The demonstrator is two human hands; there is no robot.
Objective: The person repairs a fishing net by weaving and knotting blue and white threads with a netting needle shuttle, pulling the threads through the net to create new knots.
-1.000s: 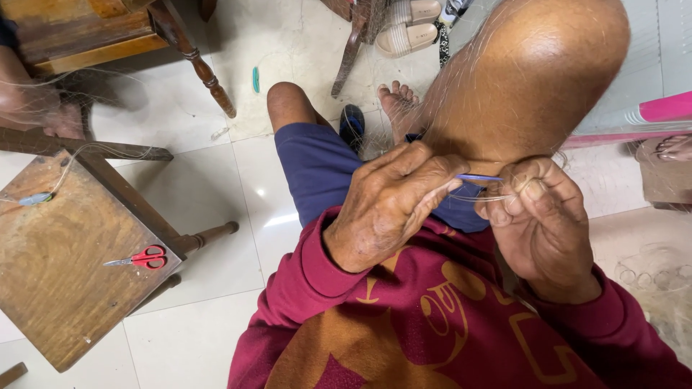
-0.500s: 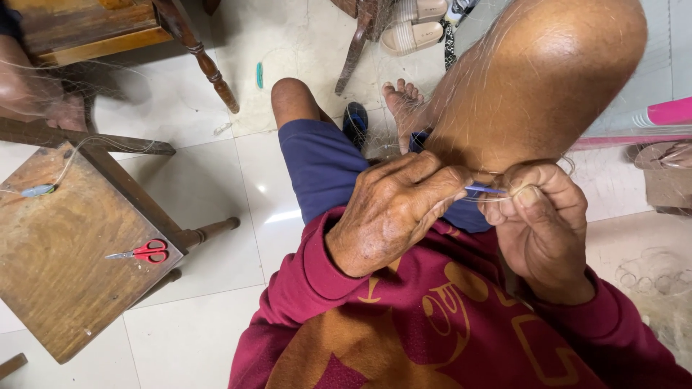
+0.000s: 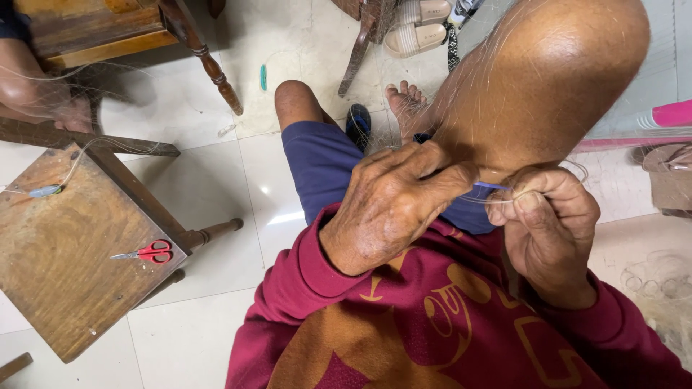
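My left hand [image 3: 393,205] is pinched shut around a thin blue netting needle [image 3: 492,186], its tip poking out toward my right hand. My right hand [image 3: 548,230] is closed on fine, nearly clear fishing line [image 3: 472,198] that runs between the two hands. Both hands work just below my raised bare right knee [image 3: 548,79], over my maroon sweatshirt. Thin net strands drape over the knee and trail down to the floor at the right.
A low wooden stool [image 3: 65,266] stands at the left with red-handled scissors [image 3: 144,253] and a small line-wound shuttle [image 3: 45,191] on it. Carved furniture legs [image 3: 205,57], sandals [image 3: 418,32], another person's bare leg [image 3: 29,90] and a pink object [image 3: 663,115] ring the white tiled floor.
Both hands have held their place under the knee; the left hand's fingers have slid a little further along the blue needle toward the right hand. The camera has shifted slightly.
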